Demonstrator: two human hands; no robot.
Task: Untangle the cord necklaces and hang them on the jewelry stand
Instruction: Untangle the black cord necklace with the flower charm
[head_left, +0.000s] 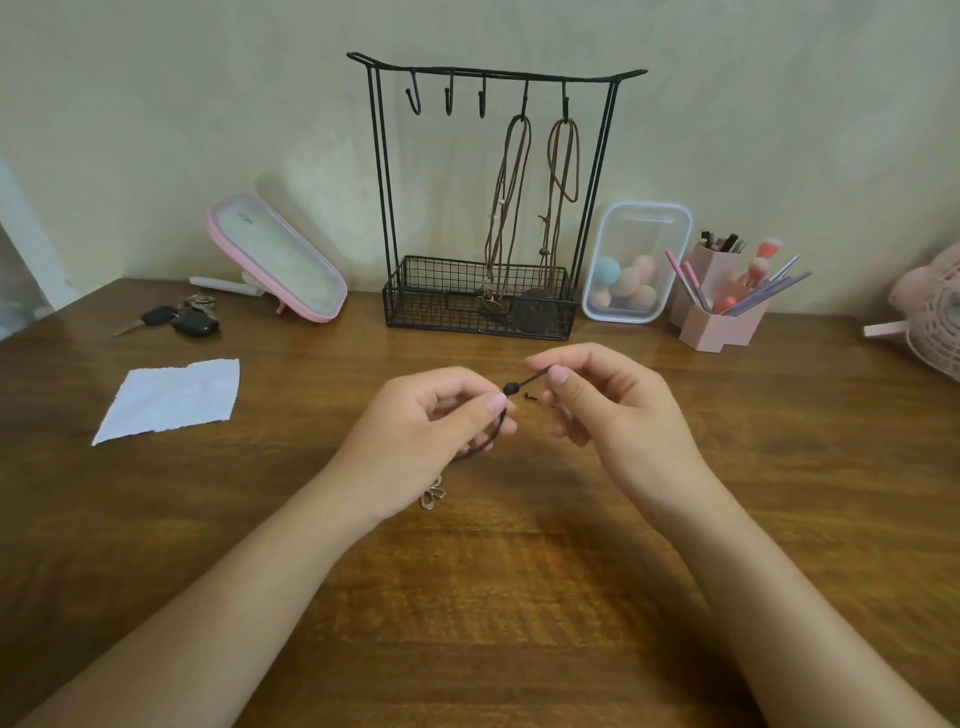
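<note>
— Where is the cord sitting right now?

— The dark cord necklace (532, 376) is being held above the table (519, 597), near the middle and well short of the jewelry stand (376, 182) at the far edge. The left hand (441, 421) is pinching it between thumb and forefinger just beneath a small knot (511, 387). The right hand (613, 400) is pinching the strand on the knot's right side, its other fingers curling loosely around nothing.

— So what is worrying you?

— The strand between the two pinches is looking taut. If the hands are pulling apart, I judge the knot is tightening rather than loosening, and a thin cord is hard to pick open once cinched.

— And the short tail?

— A stub (531, 397) is poking out beside the knot. It is offering little to grip, so fingers could be slipping off it.

— Anything lower down?

— A flower-shaped pendant (432, 496) is showing under the left wrist; I cannot tell whether it is dangling or lying on the wood. If dangling, it could be swinging and twisting the loop into a fresh tangle.

— And the hanging?

— Two brown necklaces (511, 182) are occupying the two right-most hooks (414, 101); three to their left are standing free. Reaching across carelessly is risking snagging the hung cords or nudging the light wire stand.
</note>
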